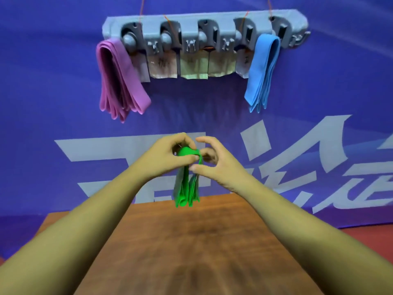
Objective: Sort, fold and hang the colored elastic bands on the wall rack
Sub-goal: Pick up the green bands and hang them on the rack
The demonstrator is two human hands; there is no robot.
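1. Up front, the green band was between my two hands, held in the air above the far edge of the desk and not touching it.
2. Its folded top was bunched inside my left hand, and its layered loops hung straight down below both hands, their lower ends level with the desk's far edge in the view.
3. My left hand gripped that top fold, with the fingers curled over it and the thumb pressed against its front.
4. My right hand met the band from the other side: the thumb tip touched the layers just under the fold, the curled fingers sat behind them in a pinch, and the forefinger arched over the top.
5. The two hands were nearly touching at the band, and both forearms reached forward over the desk and converged toward the middle.
6. Well above my hands, the grey rack hung on the blue backdrop by orange strings.
7. A folded purple band was draped at the rack's left end and a folded blue band near its right end.
8. Between them, paper tags hung below the rack.
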